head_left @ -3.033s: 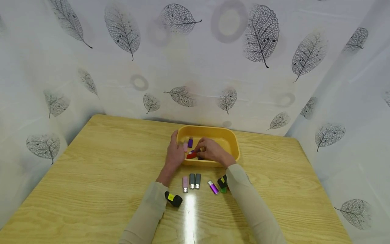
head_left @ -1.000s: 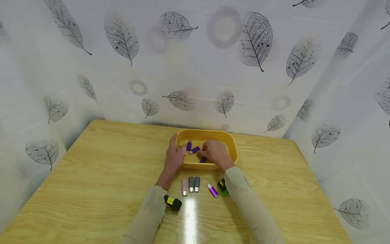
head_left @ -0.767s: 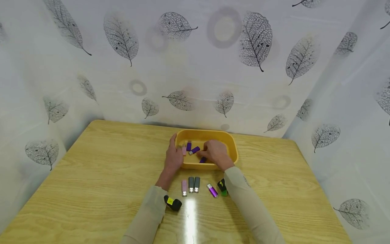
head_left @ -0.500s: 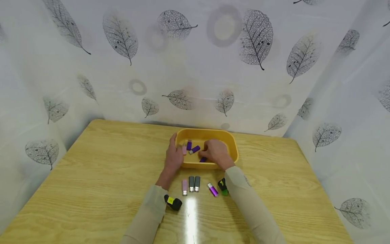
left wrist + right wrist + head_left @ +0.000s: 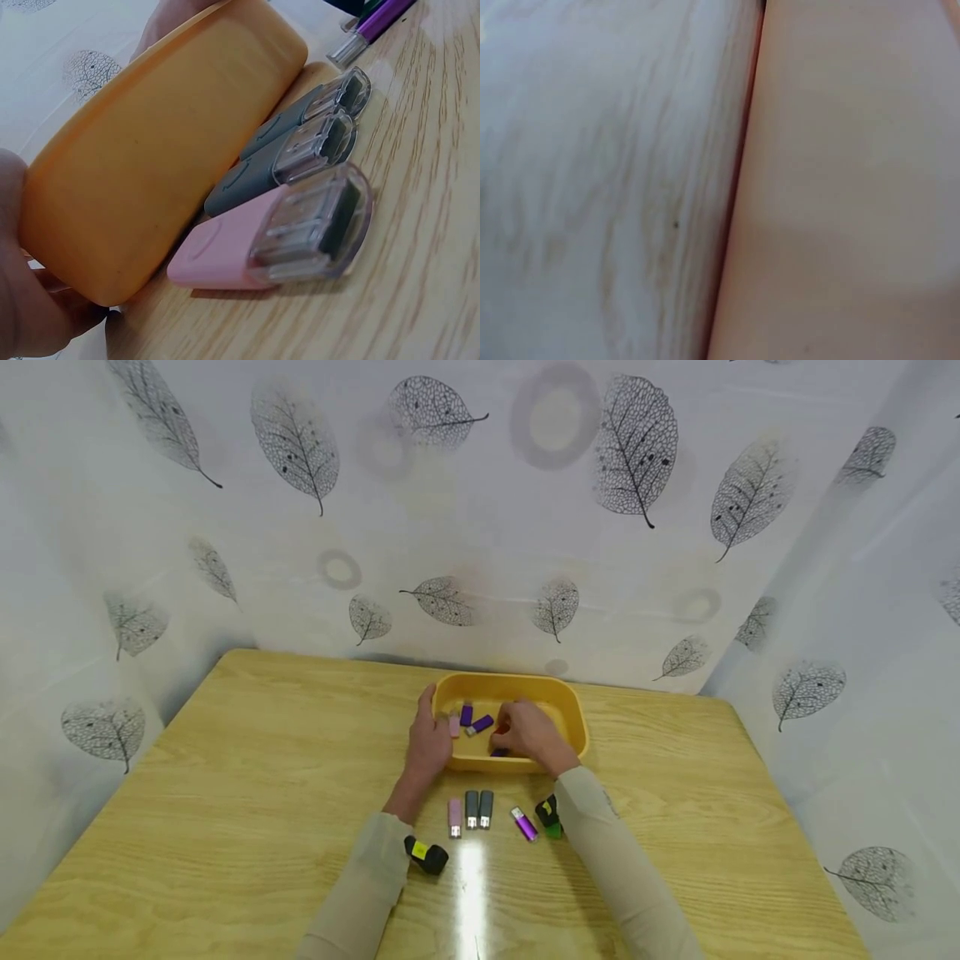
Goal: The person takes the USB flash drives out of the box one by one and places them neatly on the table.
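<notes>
My left hand (image 5: 430, 742) grips the left end of a yellow plastic bin (image 5: 512, 766), its thumb along the rim. Inside the bin, the curled fingers of my right hand (image 5: 528, 733) close down at a dark purple USB stick (image 5: 498, 752), mostly covered by the fingers; a reddish patch shows between thumb and fingers. Left of them lie two purple USB sticks (image 5: 482, 724) and a pink one (image 5: 454, 727). In front of the bin, a capped pink USB stick (image 5: 225, 247) and two grey ones (image 5: 247, 176) lie side by side on the table.
A metallic purple USB stick (image 5: 525, 825) lies farther right on the wooden table (image 5: 262, 793), near a green one (image 5: 553, 831) partly under the right wrist. Black wrist cameras (image 5: 427, 855) sit at both cuffs. A leaf-print curtain (image 5: 465, 543) hangs behind the table.
Three seconds ago a red USB stick showed at my right fingertips; it is out of sight now. That hand has shifted slightly right and covers more of the dark purple stick. My left hand stays put.
</notes>
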`<state>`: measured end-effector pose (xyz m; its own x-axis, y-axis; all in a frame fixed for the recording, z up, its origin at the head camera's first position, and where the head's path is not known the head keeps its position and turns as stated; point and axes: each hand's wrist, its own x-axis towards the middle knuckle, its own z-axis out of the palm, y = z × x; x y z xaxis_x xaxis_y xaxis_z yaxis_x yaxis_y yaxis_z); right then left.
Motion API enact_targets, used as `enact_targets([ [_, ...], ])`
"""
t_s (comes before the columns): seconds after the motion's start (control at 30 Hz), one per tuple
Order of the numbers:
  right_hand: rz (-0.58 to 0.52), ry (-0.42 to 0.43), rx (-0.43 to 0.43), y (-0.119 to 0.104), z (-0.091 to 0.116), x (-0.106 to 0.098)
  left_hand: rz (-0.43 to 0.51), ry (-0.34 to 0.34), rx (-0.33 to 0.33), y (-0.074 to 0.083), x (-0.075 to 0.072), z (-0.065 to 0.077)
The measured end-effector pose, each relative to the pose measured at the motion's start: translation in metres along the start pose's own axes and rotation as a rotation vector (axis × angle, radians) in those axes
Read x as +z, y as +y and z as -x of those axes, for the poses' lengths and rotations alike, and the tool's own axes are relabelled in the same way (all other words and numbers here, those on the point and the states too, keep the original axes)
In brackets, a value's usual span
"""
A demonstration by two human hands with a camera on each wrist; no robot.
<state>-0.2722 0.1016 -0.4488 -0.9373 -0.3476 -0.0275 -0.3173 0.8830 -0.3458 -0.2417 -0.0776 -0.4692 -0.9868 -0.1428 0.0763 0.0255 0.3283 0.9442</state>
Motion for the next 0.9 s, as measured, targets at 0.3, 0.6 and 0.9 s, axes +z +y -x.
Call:
enact_targets([
  [0.3, -0.056, -0.027, -0.024, -0.0002, -0.0003, -0.0001, -0.003, -0.012, -0.013, 0.0015, -0.0007, -0.0004],
  [0.6, -0.077, -0.024, -0.05, 0.0006, 0.0004, -0.0008, 0.007, -0.016, -0.015, 0.0028, -0.0017, 0.0005],
  [0.9, -0.096, -0.041, -0.032, 0.0015, 0.0004, -0.0001, 0.0, -0.002, -0.024, 0.0038, -0.0016, 0.0009],
])
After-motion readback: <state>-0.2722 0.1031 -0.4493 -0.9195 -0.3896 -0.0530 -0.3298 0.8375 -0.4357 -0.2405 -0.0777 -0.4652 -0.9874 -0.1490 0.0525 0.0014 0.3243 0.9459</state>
